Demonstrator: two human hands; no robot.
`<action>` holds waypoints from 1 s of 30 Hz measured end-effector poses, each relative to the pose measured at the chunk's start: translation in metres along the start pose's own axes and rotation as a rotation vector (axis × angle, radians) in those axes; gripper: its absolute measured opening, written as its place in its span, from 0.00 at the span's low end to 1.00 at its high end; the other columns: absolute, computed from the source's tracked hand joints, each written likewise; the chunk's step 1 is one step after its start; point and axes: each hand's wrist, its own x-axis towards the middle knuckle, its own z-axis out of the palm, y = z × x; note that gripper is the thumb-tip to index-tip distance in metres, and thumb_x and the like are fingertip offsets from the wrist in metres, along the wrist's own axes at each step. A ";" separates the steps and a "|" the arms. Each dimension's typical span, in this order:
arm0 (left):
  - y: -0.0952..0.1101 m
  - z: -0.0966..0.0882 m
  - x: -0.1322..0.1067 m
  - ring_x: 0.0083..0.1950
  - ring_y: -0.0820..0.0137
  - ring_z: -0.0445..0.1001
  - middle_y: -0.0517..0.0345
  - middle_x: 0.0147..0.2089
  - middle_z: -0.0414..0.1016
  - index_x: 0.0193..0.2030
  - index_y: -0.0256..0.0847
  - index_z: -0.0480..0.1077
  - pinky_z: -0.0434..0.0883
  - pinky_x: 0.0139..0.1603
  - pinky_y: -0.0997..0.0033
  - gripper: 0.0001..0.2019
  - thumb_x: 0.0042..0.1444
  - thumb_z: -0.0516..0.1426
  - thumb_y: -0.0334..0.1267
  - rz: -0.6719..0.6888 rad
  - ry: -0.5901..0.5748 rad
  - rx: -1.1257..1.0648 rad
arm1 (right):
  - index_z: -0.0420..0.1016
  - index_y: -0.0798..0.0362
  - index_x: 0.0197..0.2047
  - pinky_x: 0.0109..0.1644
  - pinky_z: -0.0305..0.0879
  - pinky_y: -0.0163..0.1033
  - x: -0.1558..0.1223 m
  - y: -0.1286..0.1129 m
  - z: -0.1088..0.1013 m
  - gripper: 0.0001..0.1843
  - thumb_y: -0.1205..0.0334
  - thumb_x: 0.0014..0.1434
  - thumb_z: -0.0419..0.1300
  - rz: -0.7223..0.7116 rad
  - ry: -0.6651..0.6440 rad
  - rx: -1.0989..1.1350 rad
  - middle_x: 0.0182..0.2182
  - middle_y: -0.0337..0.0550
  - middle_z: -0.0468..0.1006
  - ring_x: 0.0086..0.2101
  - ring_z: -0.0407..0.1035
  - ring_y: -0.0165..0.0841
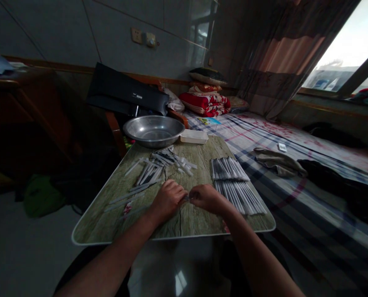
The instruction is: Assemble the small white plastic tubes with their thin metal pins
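Above the near middle of the wood-patterned table (190,227), my left hand (169,199) and my right hand (207,199) meet with fingers closed. Between their fingertips shows a bit of a small pale thing (186,198), mostly hidden and too small to name. Left of the hands lies a loose heap of thin, whitish, see-through tubes (149,171), some with dark parts. Several single tubes (126,200) lie near my left wrist. To the right of my right hand, similar tubes with dark ends (230,169) are lined up in two overlapping rows (241,198).
A wide metal basin (153,130) and a white plastic tray (194,136) stand at the table's far edge. A bed with a checked sheet (248,144) borders the right side. Behind the basin, a black padded panel (126,93) leans on a wooden chair.
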 end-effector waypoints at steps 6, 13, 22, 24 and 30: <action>-0.011 -0.004 0.001 0.57 0.58 0.64 0.50 0.57 0.69 0.54 0.44 0.69 0.59 0.61 0.49 0.16 0.59 0.54 0.33 -0.163 0.252 0.016 | 0.76 0.55 0.30 0.27 0.49 0.32 -0.044 0.024 -0.050 0.11 0.72 0.45 0.55 0.206 0.054 -0.236 0.23 0.39 0.74 0.23 0.61 0.26; -0.033 -0.010 -0.003 0.54 0.61 0.67 0.49 0.52 0.71 0.49 0.40 0.70 0.64 0.57 0.56 0.12 0.60 0.51 0.33 -0.306 0.384 -0.103 | 0.72 0.56 0.28 0.28 0.51 0.32 -0.112 0.103 -0.094 0.05 0.71 0.46 0.56 0.532 0.021 -0.442 0.23 0.40 0.73 0.24 0.62 0.27; -0.045 -0.016 -0.005 0.52 0.63 0.70 0.51 0.48 0.73 0.44 0.40 0.71 0.65 0.58 0.59 0.10 0.59 0.51 0.35 -0.399 0.463 -0.189 | 0.73 0.57 0.32 0.30 0.55 0.32 -0.118 0.135 -0.085 0.05 0.70 0.48 0.58 0.684 0.016 -0.456 0.29 0.45 0.77 0.27 0.67 0.29; -0.046 -0.017 -0.006 0.52 0.63 0.70 0.51 0.48 0.73 0.43 0.41 0.71 0.65 0.58 0.59 0.10 0.59 0.51 0.35 -0.401 0.467 -0.193 | 0.74 0.56 0.32 0.31 0.57 0.32 -0.116 0.135 -0.084 0.06 0.70 0.48 0.58 0.681 0.041 -0.451 0.29 0.46 0.78 0.28 0.69 0.30; -0.046 -0.025 -0.008 0.52 0.63 0.70 0.51 0.47 0.74 0.43 0.40 0.72 0.65 0.57 0.59 0.10 0.59 0.51 0.36 -0.430 0.446 -0.188 | 0.74 0.56 0.30 0.28 0.58 0.33 -0.111 0.124 -0.082 0.03 0.70 0.49 0.59 0.701 0.045 -0.357 0.26 0.45 0.77 0.24 0.69 0.30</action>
